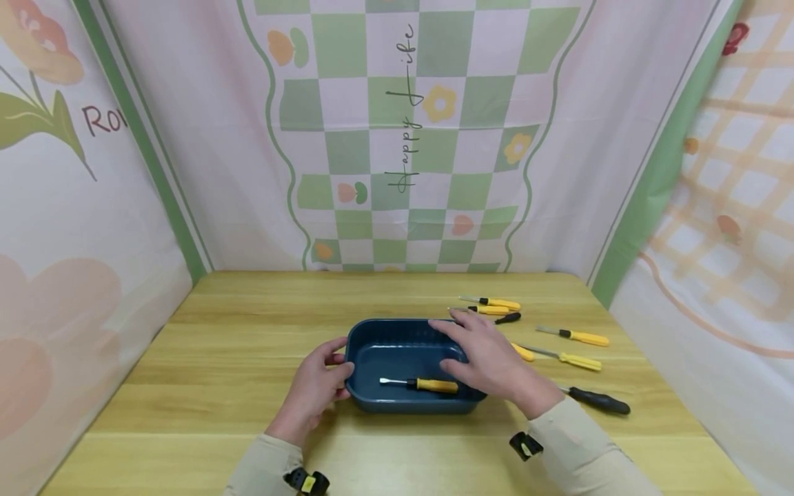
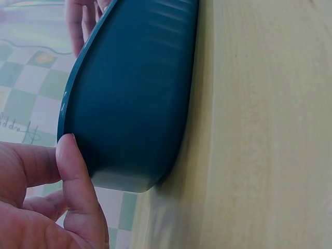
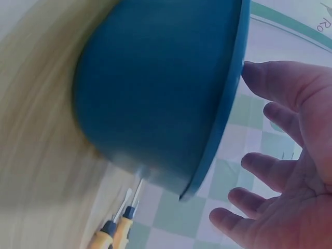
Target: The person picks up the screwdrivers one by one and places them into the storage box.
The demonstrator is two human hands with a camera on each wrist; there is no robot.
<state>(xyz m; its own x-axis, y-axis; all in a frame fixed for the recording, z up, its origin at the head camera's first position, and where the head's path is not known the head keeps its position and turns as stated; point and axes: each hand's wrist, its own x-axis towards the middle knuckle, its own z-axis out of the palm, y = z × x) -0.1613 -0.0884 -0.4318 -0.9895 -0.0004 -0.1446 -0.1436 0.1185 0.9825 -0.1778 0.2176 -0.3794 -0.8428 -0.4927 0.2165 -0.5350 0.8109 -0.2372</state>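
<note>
A dark blue rectangular tub (image 1: 397, 406) sits on the wooden table, and a screwdriver (image 1: 437, 386) with a yellow handle and black collar lies inside it. At the tub's left end, my left hand (image 1: 315, 386) grips the rim between thumb and fingers; the left wrist view shows the thumb (image 2: 78, 171) against the outer wall. Over the right end, my right hand (image 1: 490, 355) has its fingers spread and loosely bent, hiding that corner. In the right wrist view its thumb (image 3: 270, 80) overlaps the rim, while the other fingers stand apart from the wall.
Several more screwdrivers lie on the table right of and behind the tub. Among them are a yellow-handled one (image 1: 586, 337), another yellow one (image 1: 579, 361) and a black-handled one (image 1: 600, 401). Patterned cloth (image 1: 409, 151) hangs behind the table and at both sides.
</note>
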